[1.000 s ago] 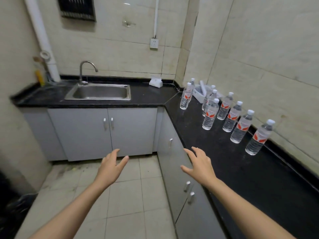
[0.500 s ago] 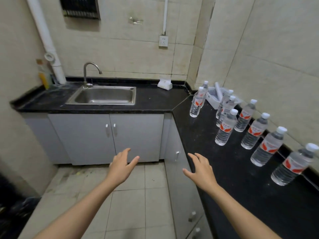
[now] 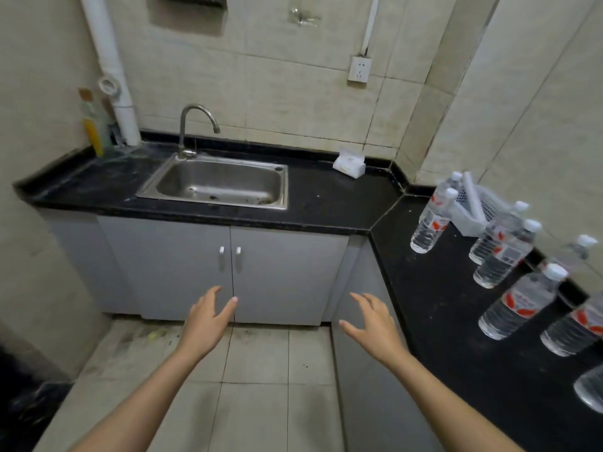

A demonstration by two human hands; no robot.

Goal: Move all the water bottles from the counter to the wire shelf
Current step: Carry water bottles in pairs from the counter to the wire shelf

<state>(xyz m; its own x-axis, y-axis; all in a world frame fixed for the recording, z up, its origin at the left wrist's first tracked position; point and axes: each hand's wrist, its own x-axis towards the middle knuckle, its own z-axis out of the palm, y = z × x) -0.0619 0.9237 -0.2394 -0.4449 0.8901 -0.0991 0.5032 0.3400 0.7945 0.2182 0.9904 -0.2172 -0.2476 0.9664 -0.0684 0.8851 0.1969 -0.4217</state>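
Several clear water bottles with red labels and white caps stand on the black counter (image 3: 434, 321) along the right wall. The nearest to the corner is one bottle (image 3: 430, 221); others (image 3: 502, 256) (image 3: 518, 303) follow toward the right edge, some cut off by the frame. My left hand (image 3: 205, 324) and my right hand (image 3: 372, 327) are held out over the floor in front of the cabinets, fingers spread, holding nothing. Both are well left of the bottles. No wire shelf is in view.
A steel sink (image 3: 218, 182) with a tap sits in the back counter. A white tissue pack (image 3: 349, 162) lies near the corner. A white plastic basket (image 3: 473, 207) stands behind the bottles. Grey cabinet doors (image 3: 228, 272) face a tiled floor.
The view has swung left and moved closer to the counter, so the bottles have slid toward the right edge. Both hands stay open and held out.
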